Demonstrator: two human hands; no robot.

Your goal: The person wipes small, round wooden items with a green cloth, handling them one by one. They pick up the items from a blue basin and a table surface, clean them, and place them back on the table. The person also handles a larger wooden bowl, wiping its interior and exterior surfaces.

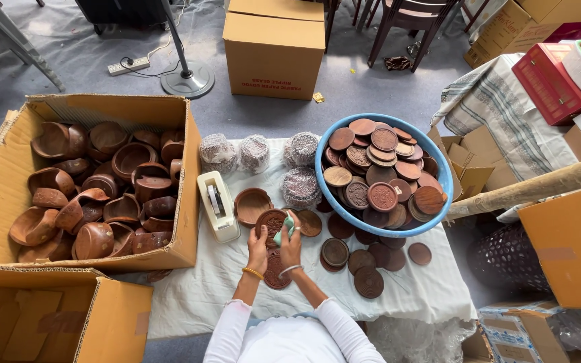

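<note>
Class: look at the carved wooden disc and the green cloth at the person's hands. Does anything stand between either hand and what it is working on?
Nothing visible does. The left hand already grips the carved disc by its edge, and the right hand presses the green cloth directly on it.

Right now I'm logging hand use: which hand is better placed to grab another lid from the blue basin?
Right hand, probably: it is nearer the blue basin, though holding a green cloth; the left hand holds the carved lid.

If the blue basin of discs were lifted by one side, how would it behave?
The blue basin is heaped with wooden discs, so it is probably heavy. The loose top discs would likely slide toward the low side. The thin, plastic-looking rim may flex.
</note>
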